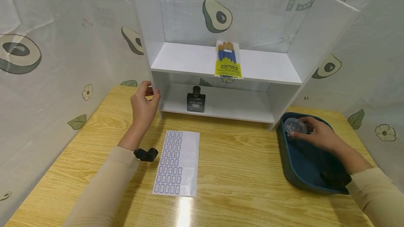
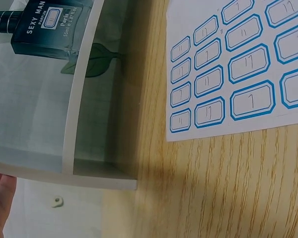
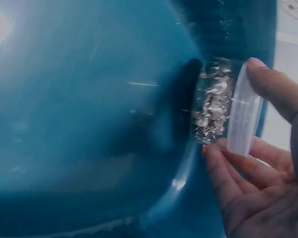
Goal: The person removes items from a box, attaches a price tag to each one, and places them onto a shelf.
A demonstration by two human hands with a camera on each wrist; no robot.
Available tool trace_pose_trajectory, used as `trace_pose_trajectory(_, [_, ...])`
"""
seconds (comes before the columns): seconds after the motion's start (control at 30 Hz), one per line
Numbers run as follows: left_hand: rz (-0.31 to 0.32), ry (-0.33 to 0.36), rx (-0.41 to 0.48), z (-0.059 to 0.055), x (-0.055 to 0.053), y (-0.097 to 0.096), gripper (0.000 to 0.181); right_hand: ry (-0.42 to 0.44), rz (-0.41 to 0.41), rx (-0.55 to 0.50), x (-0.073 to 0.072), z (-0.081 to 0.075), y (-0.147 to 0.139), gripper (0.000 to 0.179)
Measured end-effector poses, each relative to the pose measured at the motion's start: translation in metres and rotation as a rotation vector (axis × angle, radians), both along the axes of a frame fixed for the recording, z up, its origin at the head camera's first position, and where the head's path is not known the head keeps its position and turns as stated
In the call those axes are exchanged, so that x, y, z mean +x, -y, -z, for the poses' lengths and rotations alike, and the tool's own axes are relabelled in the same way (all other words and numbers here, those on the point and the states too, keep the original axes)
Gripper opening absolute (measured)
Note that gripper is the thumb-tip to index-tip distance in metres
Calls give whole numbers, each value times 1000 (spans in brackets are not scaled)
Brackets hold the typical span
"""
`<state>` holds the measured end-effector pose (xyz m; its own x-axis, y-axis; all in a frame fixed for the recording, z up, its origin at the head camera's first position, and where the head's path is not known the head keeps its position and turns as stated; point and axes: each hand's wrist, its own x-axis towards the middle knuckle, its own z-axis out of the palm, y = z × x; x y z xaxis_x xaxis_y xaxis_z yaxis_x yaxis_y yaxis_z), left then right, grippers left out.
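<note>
My right hand (image 1: 318,134) grips a small round clear plastic tub (image 3: 213,101) by its whitish lid (image 3: 246,116), thumb on one side and fingers on the other. Small shiny silvery pieces fill the tub, which is inside one end of the dark blue basin (image 1: 293,171). On the left, the fingertips of my left hand (image 1: 143,104) touch the outer side of the white shelf's left panel (image 1: 145,27). A dark perfume bottle (image 1: 196,101) with a small label stands on the lower shelf board. The yellow and blue pack of artist brushes (image 1: 228,60) lies on the upper board.
A sheet of blue-bordered stickers (image 1: 176,164) lies on the wooden table (image 1: 236,171) in front of the shelf, its right-hand part bare of stickers. Behind everything hangs a pale curtain (image 1: 252,16) printed with avocados. The basin stands close to the shelf's right panel (image 1: 318,38).
</note>
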<state>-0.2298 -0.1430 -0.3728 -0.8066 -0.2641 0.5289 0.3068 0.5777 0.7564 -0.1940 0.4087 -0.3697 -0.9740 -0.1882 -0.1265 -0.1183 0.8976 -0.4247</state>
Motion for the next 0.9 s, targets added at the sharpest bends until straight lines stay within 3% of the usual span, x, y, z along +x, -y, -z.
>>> trace_pose_trajectory(0.17, [3, 3, 8, 0, 0, -1, 25, -72, 62, -15, 4, -12, 1, 79])
trace_pose_trajectory(0.4, [-6, 9, 8, -1, 1, -1, 25, -177, 65, -41, 21, -28, 11, 75])
trace_pose_trajectory(0.6, [-9, 2, 13, -1, 1, -2, 25, -218, 6, -98, 39, -40, 36, 71])
trace_pose_trajectory(0.9, [-20, -6, 25, 1, 0, -3, 23, -215, -176, -96, 57, -50, 111, 76])
